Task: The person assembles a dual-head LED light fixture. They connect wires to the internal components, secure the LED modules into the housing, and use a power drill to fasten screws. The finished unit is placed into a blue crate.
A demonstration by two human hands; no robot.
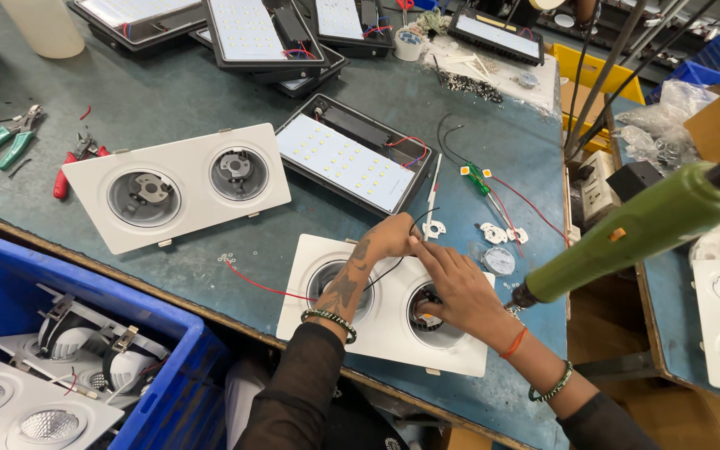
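Observation:
A white twin-socket downlight housing (310, 258) lies at the table's front edge under both hands. My left hand (383, 240) rests on its far edge, pinching a thin black wire that runs from a small white LED board (433, 227). My right hand (458, 287) reaches into the right socket (428, 323), fingers on a part inside; what it touches is partly hidden. A red wire (252, 283) trails out to the left of the housing.
A second white twin housing (177, 187) lies to the left, an LED floodlight panel (347, 162) behind. Green pliers (6, 137) and red cutters (72, 160) sit far left. A blue crate (10, 283) holds finished lamps. A green hanging screwdriver (635, 229) hovers at right.

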